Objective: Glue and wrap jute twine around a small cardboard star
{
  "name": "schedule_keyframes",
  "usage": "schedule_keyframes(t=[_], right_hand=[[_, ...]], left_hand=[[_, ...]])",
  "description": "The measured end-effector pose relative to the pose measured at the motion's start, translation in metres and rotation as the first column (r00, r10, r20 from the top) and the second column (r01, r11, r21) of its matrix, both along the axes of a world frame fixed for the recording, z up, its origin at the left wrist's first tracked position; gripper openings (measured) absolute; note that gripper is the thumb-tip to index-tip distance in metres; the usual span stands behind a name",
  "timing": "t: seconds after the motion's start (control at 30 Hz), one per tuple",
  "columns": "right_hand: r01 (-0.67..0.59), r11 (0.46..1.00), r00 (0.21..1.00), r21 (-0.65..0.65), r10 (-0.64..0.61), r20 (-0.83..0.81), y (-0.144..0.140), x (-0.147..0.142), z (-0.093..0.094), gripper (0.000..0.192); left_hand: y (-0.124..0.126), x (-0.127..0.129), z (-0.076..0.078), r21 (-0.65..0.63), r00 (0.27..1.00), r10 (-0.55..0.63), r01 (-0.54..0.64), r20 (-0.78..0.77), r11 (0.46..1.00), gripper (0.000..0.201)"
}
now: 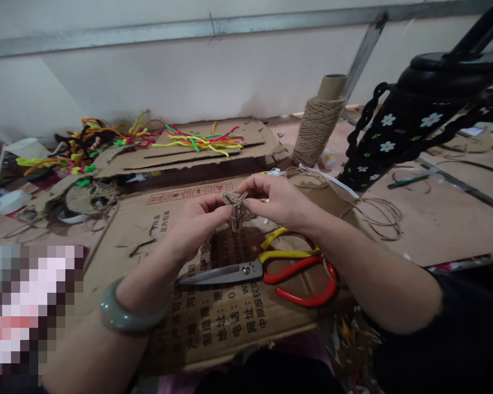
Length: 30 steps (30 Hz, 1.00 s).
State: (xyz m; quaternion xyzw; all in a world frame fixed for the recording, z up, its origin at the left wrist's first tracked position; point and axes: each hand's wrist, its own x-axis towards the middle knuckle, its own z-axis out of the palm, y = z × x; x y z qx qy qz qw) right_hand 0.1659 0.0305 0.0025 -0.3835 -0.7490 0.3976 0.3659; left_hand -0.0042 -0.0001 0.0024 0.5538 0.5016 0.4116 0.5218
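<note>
Between my two hands is a small looped piece of twine [235,200], brown and folded into petal-like loops. My left hand [203,221] pinches it from the left with thumb and fingers. From the right, the thumb and fingertips of my right hand [273,200] grip the same piece. Just below lies a pair of scissors [246,269], blades pointing left, one handle yellow and the other red. The scissors rest on a flattened cardboard box [148,323] with black and red print. A twine-wrapped strip beneath my left hand is partly hidden.
A cone of twine [318,128] stands behind my right hand, with loose twine [380,216] to its right. A black flowered tumbler [411,120] stands at right. Colourful pipe cleaners [205,141] lie on cardboard at the back. Craft clutter fills the left.
</note>
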Motion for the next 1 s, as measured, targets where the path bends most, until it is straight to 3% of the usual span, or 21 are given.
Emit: schedule_keyframes(t=[0.37, 0.57, 0.87, 1.0], right_hand=[[0.034, 0.997, 0.996, 0.066, -0.039, 0.078, -0.0019, -0.0014, 0.0015, 0.022], [0.040, 0.993, 0.992, 0.109, -0.052, 0.111, -0.0037, -0.0017, 0.0007, 0.023], [0.010, 0.998, 0.999, 0.065, -0.013, 0.036, 0.0016, 0.0008, -0.0012, 0.023], [0.026, 0.997, 0.998, 0.067, -0.029, 0.048, 0.0018, 0.0011, -0.0021, 0.024]], left_hand=[[-0.0018, 0.0025, -0.0016, 0.026, 0.998, 0.025, -0.024, -0.059, 0.999, 0.012], [-0.0024, 0.0030, -0.0028, 0.016, 1.000, -0.005, 0.005, -0.023, 1.000, 0.008], [-0.0005, 0.0003, -0.0030, -0.035, 0.994, -0.013, 0.017, 0.105, 0.999, 0.013], [0.0000, 0.0000, -0.0038, -0.038, 0.997, -0.002, 0.005, 0.075, 0.999, 0.014]])
